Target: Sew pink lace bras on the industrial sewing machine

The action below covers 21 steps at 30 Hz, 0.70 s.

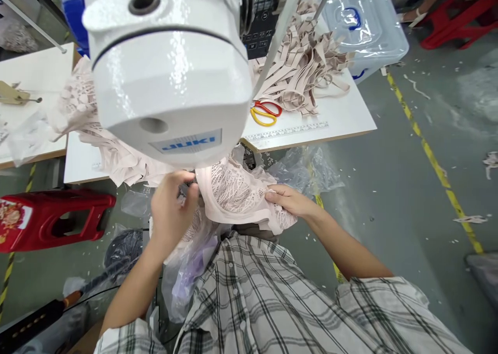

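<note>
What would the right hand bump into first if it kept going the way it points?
The right hand points left along the lace piece it grips. Going on, it would likely meet the left hand holding the other side, though depth is hard to judge.

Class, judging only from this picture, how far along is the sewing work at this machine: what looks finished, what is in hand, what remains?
Done: hard to tell; a heap of pale lace pieces lies left of the white sewing machine, sewn or not. In hand: the left hand and right hand hold a lace garment piece below the machine head. Left: a pile of beige straps sits on the table behind the scissors.
</note>
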Available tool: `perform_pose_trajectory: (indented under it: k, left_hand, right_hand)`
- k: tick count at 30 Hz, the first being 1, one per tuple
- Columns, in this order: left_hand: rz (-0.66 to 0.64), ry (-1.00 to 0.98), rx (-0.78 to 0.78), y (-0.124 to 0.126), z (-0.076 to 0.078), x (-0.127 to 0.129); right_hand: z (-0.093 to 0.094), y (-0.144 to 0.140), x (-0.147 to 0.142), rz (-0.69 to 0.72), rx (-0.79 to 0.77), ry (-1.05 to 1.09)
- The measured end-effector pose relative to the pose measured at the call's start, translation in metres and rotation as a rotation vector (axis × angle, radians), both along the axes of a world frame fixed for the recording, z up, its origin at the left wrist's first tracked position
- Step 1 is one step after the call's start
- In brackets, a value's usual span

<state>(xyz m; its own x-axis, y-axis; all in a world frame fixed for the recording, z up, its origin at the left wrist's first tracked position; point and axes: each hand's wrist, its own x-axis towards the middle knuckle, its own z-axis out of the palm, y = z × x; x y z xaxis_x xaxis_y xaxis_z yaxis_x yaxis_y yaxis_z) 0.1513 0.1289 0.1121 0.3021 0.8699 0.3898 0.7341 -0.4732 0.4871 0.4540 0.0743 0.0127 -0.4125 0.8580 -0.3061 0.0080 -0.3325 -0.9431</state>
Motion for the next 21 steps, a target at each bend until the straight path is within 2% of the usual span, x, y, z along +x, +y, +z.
perform_pose_trajectory:
  k: [3, 5, 6, 7, 9, 12, 14, 17, 21]
  left_hand:
    - [-0.512, -0.051, 0.166, -0.030, 0.016, 0.030]
    - [-0.778, 0.028, 0.114, -0.040, 0.023, 0.047]
    - [-0.831, 0.102, 0.014, -0.041, 0.025, 0.051]
    - [-0.825, 0.187, -0.122, -0.040, 0.025, 0.052]
    - [-0.715, 0.297, -0.410, -0.031, 0.021, 0.046]
    - [-0.483, 0.186, -0.619, -0.008, 0.014, 0.023]
    - [-0.313, 0.047, -0.650, 0.008, 0.013, 0.008]
    - [-0.067, 0.005, -0.636, 0.031, 0.014, -0.003]
    - [0.037, -0.077, -0.592, 0.053, 0.014, -0.002]
  right_hand:
    - [0.040, 0.005, -0.009, 0.293, 0.293, -0.057]
    - [0.069, 0.006, -0.023, 0.509, 0.457, -0.035]
    - [0.082, 0.007, -0.030, 0.595, 0.500, -0.041]
    - [0.092, 0.008, -0.036, 0.661, 0.511, -0.078]
    - [0.104, 0.016, -0.043, 0.695, 0.475, -0.222]
    - [0.102, 0.038, -0.043, 0.515, 0.483, -0.440]
    - [0.093, 0.056, -0.042, 0.372, 0.565, -0.462]
    - [0.082, 0.080, -0.046, 0.231, 0.612, -0.470]
    - [0.076, 0.097, -0.055, 0.150, 0.484, -0.480]
